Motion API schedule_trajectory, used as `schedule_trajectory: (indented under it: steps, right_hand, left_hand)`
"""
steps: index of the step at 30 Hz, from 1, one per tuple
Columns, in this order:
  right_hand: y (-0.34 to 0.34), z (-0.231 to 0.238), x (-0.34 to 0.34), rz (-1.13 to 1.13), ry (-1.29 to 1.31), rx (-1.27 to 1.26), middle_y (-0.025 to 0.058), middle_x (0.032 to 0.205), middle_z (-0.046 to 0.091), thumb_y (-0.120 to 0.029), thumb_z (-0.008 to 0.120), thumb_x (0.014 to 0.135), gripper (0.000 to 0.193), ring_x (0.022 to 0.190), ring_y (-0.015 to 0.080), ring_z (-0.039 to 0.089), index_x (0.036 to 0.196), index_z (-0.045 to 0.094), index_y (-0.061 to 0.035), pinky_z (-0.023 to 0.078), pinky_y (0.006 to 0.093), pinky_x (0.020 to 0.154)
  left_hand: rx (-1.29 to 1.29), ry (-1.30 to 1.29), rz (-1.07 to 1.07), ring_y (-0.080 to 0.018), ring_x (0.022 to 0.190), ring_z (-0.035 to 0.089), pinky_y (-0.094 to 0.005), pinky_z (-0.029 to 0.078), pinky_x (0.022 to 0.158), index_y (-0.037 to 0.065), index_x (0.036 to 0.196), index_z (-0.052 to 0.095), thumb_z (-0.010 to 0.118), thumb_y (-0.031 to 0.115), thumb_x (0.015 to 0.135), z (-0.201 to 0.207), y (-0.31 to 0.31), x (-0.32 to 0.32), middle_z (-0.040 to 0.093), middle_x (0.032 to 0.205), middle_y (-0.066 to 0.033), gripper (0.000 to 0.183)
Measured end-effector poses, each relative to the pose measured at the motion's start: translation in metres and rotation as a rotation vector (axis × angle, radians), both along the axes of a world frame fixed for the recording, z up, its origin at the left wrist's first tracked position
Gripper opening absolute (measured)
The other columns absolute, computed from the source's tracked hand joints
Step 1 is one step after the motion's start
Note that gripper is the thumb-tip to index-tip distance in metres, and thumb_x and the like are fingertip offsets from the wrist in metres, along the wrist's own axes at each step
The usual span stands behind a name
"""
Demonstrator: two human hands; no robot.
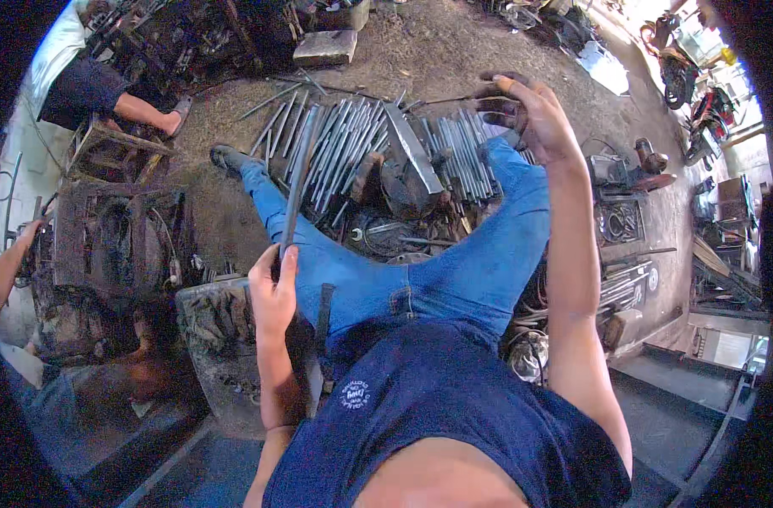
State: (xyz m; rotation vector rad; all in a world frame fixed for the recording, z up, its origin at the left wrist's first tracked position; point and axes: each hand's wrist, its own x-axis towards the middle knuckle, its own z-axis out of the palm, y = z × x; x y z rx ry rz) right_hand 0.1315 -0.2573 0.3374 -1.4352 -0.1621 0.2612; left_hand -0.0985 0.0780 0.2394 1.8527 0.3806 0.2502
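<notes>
My left hand (272,292) is closed round the lower end of a long, dark grey metal bar (299,182), which slants upward over my thigh. Raised above my other knee, my right hand (537,123) has its fingers apart and holds nothing; the fingertips look blackened. Between my legs lie many thin metal rods (340,157) side by side on the ground. More rods (462,157) lie to the right, partly beneath my right hand. A flat, shiny metal bar (413,151) rests at a slant between the two groups, over a dark block (406,190).
A wrench (371,229) lies near my lap among dark scraps. At left are a grimy machine (115,237), another person's leg (145,112) on a wooden stool (120,157), and another forearm (14,269). Metal bars (623,288) are stacked at right; a concrete block (325,47) stands ahead.
</notes>
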Motion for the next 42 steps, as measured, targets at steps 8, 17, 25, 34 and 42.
schedule_trajectory:
  steps: [8, 17, 25, 34, 42]
  right_hand:
    - [-0.014, -0.066, 0.054, 0.089, 0.125, -0.098, 0.0119, 0.095, 0.068, -0.024, 0.051, 0.095, 0.032, 0.081, 0.0185, 0.067, 0.113, 0.059, 0.0013, 0.053, 0.0291, 0.068]
    - [-0.025, -0.249, 0.116, -0.083, 0.321, -0.463, 0.0112, 0.101, 0.065, -0.049, 0.057, 0.087, 0.055, 0.093, 0.0207, 0.062, 0.114, 0.059, -0.0014, 0.048, 0.0403, 0.072]
    - [-0.008, -0.303, 0.111, 0.247, 0.648, -0.431, 0.0181, 0.138, 0.043, -0.058, 0.055, 0.082, 0.080, 0.112, 0.0337, 0.052, 0.143, 0.033, -0.0116, 0.043, 0.0585, 0.089]
    - [-0.013, -0.346, 0.125, 0.321, 0.811, -0.279, 0.0133, 0.098, 0.057, -0.043, 0.059, 0.081, 0.041, 0.080, 0.0262, 0.060, 0.103, 0.058, -0.0089, 0.054, 0.0424, 0.066]
    - [0.003, -0.325, 0.109, 0.102, 0.875, -0.148, 0.0129, 0.093, 0.062, -0.042, 0.065, 0.080, 0.039, 0.078, 0.0265, 0.061, 0.097, 0.061, -0.0071, 0.055, 0.0419, 0.069]
  left_hand:
    - [0.045, 0.104, 0.089, -0.0033, 0.058, 0.043, -0.0207, 0.032, 0.050, -0.001, 0.091, 0.064, 0.059, 0.019, 0.093, 0.007, 0.009, -0.007, 0.051, 0.065, 0.0035, 0.021]
    - [0.058, 0.196, 0.087, -0.0005, 0.055, 0.040, -0.0185, 0.028, 0.047, 0.000, 0.092, 0.064, 0.060, 0.020, 0.093, 0.015, 0.004, 0.015, 0.050, 0.066, 0.0059, 0.021]
    - [0.209, 0.154, 0.132, 0.0007, 0.044, 0.035, -0.0183, 0.024, 0.038, 0.003, 0.092, 0.064, 0.058, 0.026, 0.094, 0.044, -0.015, 0.011, 0.045, 0.058, 0.0079, 0.024]
    - [0.341, 0.148, 0.114, 0.0003, 0.051, 0.037, -0.0176, 0.026, 0.045, 0.001, 0.089, 0.064, 0.058, 0.020, 0.094, 0.107, -0.046, -0.010, 0.047, 0.061, 0.0073, 0.021]
    - [0.332, 0.051, 0.027, 0.0010, 0.051, 0.036, -0.0187, 0.025, 0.044, 0.000, 0.105, 0.064, 0.056, 0.020, 0.095, 0.128, -0.056, 0.030, 0.044, 0.061, 0.0080, 0.023]
